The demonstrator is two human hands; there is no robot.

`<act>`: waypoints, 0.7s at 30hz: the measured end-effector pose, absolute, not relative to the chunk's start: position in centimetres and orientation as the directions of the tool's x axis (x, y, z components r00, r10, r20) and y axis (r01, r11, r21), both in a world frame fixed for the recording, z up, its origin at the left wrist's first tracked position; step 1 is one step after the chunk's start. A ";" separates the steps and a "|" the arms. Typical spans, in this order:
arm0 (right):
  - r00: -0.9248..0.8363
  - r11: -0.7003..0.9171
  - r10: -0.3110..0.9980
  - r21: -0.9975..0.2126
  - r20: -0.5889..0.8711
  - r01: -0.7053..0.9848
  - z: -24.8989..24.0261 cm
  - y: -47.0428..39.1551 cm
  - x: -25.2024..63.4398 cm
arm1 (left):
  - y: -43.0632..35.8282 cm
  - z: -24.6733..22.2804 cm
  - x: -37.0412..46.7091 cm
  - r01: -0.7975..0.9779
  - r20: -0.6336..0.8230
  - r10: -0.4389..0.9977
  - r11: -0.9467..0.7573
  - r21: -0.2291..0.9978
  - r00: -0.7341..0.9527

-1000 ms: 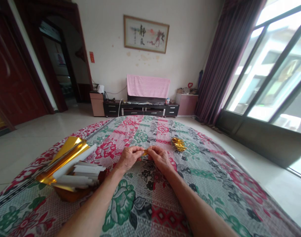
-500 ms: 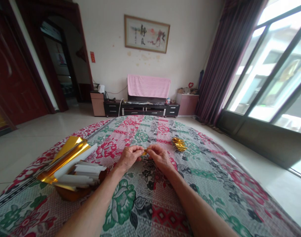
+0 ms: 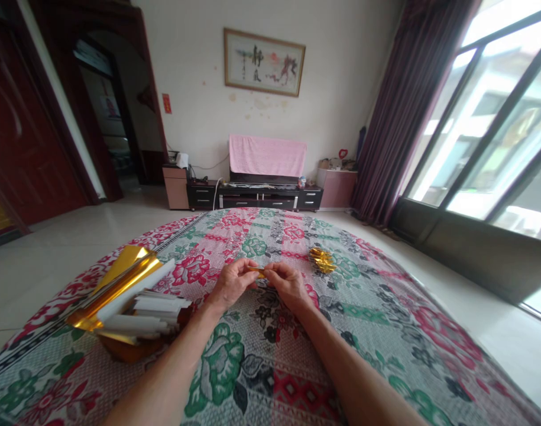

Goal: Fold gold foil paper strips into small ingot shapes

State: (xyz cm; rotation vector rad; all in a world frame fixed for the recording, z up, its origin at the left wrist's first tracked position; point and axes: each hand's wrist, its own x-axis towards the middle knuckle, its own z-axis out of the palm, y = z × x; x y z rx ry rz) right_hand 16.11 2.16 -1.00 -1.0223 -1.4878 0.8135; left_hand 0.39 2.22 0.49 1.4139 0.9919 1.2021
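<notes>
Between my fingertips is a small piece of gold foil paper, held just above the patterned tablecloth. My left hand pinches its left end, and my right hand pinches the right end. Much of the piece is covered by the fingers, so its full shape is hidden. To the right of my right hand lies a small pile of folded gold foil pieces. Left of my left forearm sits a gold container with white-backed paper strips in it, and rolled gold foil sheets lean beside them.
The cloth covers a large table with a rounded far edge. Beyond it stands a low black cabinet with a pink cloth draped over something above it. A purple curtain and tall windows are at the right, a dark red door at the left.
My fingers have shifted slightly around the gold foil paper, and a little more of its long, narrow strip shows between them. The pile and the container have stayed in place.
</notes>
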 end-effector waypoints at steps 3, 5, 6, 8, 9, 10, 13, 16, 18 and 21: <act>-0.022 0.386 0.922 -0.910 0.387 0.150 -1.1 2.2 16.2 | 2.2 0.5 0.2 0.001 0.164 0.972 -0.167 0.986 0.170; -0.026 0.383 0.923 -0.913 0.383 0.139 -1.2 2.3 16.2 | 2.2 0.5 0.2 0.006 0.159 0.973 -0.162 0.987 0.168; -0.028 0.380 0.925 -0.916 0.380 0.133 -1.2 2.3 16.2 | 2.2 0.5 0.2 0.007 0.157 0.974 -0.160 0.987 0.165; -0.031 0.372 0.928 -0.920 0.371 0.124 -1.1 2.3 16.1 | 2.3 0.4 0.1 0.008 0.152 0.975 -0.155 0.988 0.160; -0.029 0.368 0.930 -0.922 0.367 0.121 -1.1 2.2 16.1 | 2.3 0.4 0.1 0.009 0.151 0.976 -0.155 0.988 0.159; -0.028 0.365 0.931 -0.923 0.364 0.119 -1.0 2.2 16.1 | 2.3 0.4 0.1 0.010 0.151 0.976 -0.155 0.988 0.158; -0.027 0.354 0.935 -0.928 0.353 0.116 -0.9 2.1 16.1 | 2.3 0.4 0.0 0.031 0.157 0.975 -0.164 0.986 0.158; -0.030 0.339 0.941 -0.935 0.338 0.109 -0.8 2.0 16.1 | 2.3 0.4 0.0 0.061 0.162 0.974 -0.174 0.983 0.161; -0.032 0.329 0.944 -0.939 0.327 0.101 -0.7 2.0 16.1 | 2.4 0.4 0.0 0.068 0.156 0.974 -0.169 0.983 0.164; -0.040 0.313 0.950 -0.945 0.310 0.097 -0.5 1.8 16.1 | 2.4 0.4 -0.1 0.070 0.145 0.976 -0.158 0.985 0.164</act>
